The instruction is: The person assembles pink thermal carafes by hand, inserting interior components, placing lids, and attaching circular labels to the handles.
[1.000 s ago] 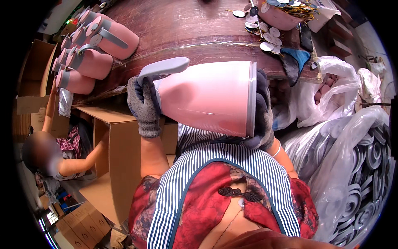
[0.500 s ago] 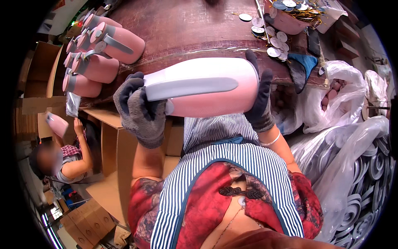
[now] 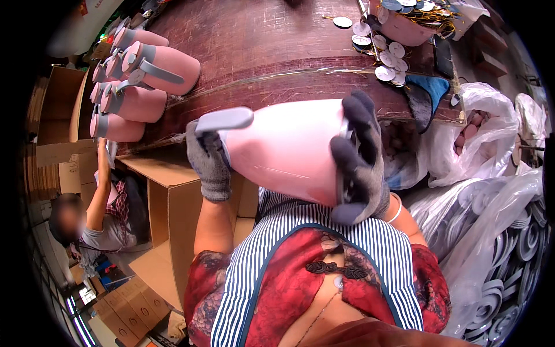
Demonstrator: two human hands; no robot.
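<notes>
I see both gloved hands gripping a pink jug (image 3: 283,150). Left hand (image 3: 209,165) at its grey handle (image 3: 224,120), right hand (image 3: 358,162) wrapped around its base.

Glossy pink plastic jug (image 3: 283,147), knitted cloth gloves (image 3: 209,168), worn wooden table (image 3: 272,46)

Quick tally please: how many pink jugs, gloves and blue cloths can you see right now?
Pink plastic jug with grey handle, held: 1
Matching pink jugs lying on the brown wooden table: 4 clear, others may be hidden behind
Grey work gloves, on left hand and right hand: 2
Blue cloth: 1
Total: 8
</notes>
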